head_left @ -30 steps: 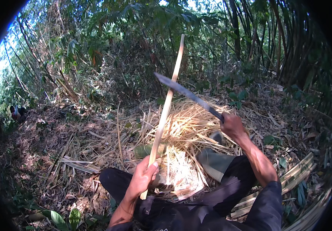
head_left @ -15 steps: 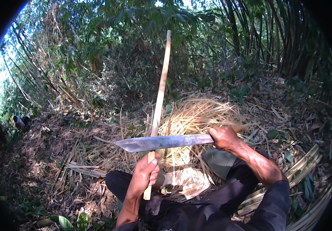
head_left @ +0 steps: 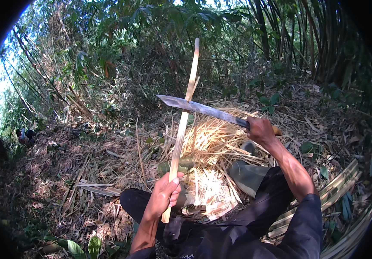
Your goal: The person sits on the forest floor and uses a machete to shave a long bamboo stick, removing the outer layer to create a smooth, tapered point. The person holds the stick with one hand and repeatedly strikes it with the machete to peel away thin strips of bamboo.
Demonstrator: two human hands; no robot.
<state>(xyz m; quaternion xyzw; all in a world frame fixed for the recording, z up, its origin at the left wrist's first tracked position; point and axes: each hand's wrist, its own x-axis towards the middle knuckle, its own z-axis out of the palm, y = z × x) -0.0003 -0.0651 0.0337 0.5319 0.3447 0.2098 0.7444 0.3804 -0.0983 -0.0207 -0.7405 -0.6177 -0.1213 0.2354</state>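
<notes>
My left hand (head_left: 165,195) is closed round the lower part of a long pale bamboo strip (head_left: 179,144), which stands almost upright and leans slightly right at its top. A machete (head_left: 214,112) is gripped by its wooden handle in my right hand (head_left: 261,130). Its long steel blade lies across the upper part of the strip, tip pointing left. A thin sliver (head_left: 196,84) lifts from the strip's right edge just above the blade. The butt of the handle shows past my right fist.
Beyond my boots lies a heap of pale shavings (head_left: 220,129). Split bamboo strips (head_left: 334,190) rest on the ground at right, with a few short pieces (head_left: 97,188) at left. Dry leaves cover the slope, and bamboo stems (head_left: 311,43) rise behind.
The machete blade has slid up and away along the strip, its tip now tilted higher. A sliver has come up from the strip's edge. My left hand has barely moved.
</notes>
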